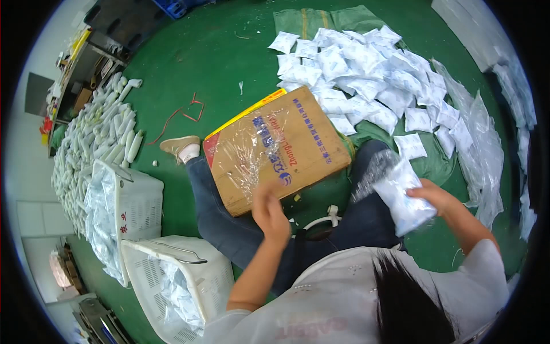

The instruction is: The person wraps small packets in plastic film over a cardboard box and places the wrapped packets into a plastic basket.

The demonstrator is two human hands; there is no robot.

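Observation:
My right hand (429,195) grips a puffy white packet (404,198), probably an ice or gel pack, beside my right thigh. Crumpled clear plastic film (378,170) extends from the packet's far end over my knee. Motion blurs the packet's lower edge. My left hand (270,210) is raised above the near edge of a cardboard box (296,124), blurred, with nothing visible in it. The box lies flat between my legs, bears printed writing, and has wrinkled clear film (247,172) on top.
Many similar white packets (365,64) are heaped on green woven sacking (348,17). Two white plastic crates (142,206) with packets inside stand left, before a pile of film-wrapped pale long vegetables (103,124). A clear plastic sheet (481,150) lies right; red strapping (167,118) lies on the green floor.

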